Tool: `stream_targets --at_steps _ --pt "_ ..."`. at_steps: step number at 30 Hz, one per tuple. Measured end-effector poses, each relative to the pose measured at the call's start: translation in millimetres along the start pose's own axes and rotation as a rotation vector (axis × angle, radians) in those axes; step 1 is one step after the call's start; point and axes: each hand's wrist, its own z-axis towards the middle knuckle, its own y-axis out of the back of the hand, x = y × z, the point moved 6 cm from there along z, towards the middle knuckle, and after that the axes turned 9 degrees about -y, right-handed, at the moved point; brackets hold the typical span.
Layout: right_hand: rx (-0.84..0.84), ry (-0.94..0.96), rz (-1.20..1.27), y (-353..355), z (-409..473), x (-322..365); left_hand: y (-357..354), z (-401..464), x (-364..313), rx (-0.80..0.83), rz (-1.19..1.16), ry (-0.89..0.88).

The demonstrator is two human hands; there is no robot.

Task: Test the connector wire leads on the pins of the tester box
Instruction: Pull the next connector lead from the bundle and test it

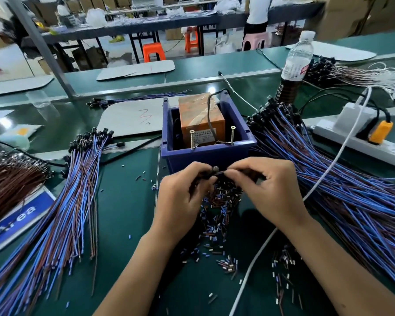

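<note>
An orange tester box (pixel 201 119) stands in a blue plastic bin (pixel 205 153) at the middle of the green table. Two brass screw pins (pixel 192 139) (pixel 232 134) rise at its front edge. Just in front of the bin my left hand (pixel 183 197) and my right hand (pixel 267 190) meet. Both pinch a small dark connector (pixel 214 171) with its short lead between fingertips. The lead's ends are hidden by my fingers. Neither hand touches the pins.
Big piles of blue and brown wire leads lie at the right (pixel 342 179) and left (pixel 73 201). Cut insulation bits (pixel 217 220) litter the mat under my hands. A power strip (pixel 360 137), a white cable (pixel 283 224) and a water bottle (pixel 297 62) are at the right.
</note>
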Motion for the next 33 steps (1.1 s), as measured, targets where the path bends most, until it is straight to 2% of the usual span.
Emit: stream_targets --at_steps 4,10,14,16,21,28,30,33 --pt "0.061 -0.113 0.115 -4 -3 -7 2 -1 5 -0.019 -0.03 0.026" --pt "0.037 -0.295 0.316 3 1 -30 1 -8 18 -0.058 -0.143 0.212" --pt "0.081 -0.301 0.257 7 2 -36 4 -12 26 -0.12 -0.339 0.337" --pt "0.111 -0.299 0.262 -2 -1 -33 -1 -14 26 -0.076 -0.385 0.347" --pt "0.143 -0.404 0.492 -22 -8 -27 -12 -15 20 0.011 -0.485 0.319" --pt "0.159 -0.505 0.666 -32 -11 -26 -15 -13 12 -0.05 -0.536 0.303" --pt "0.149 -0.499 0.721 -34 -11 -22 -12 -12 7 -0.098 -0.465 0.247" --pt "0.11 -0.45 0.802 -30 -7 -17 6 -13 -1 -0.3 -0.085 0.103"
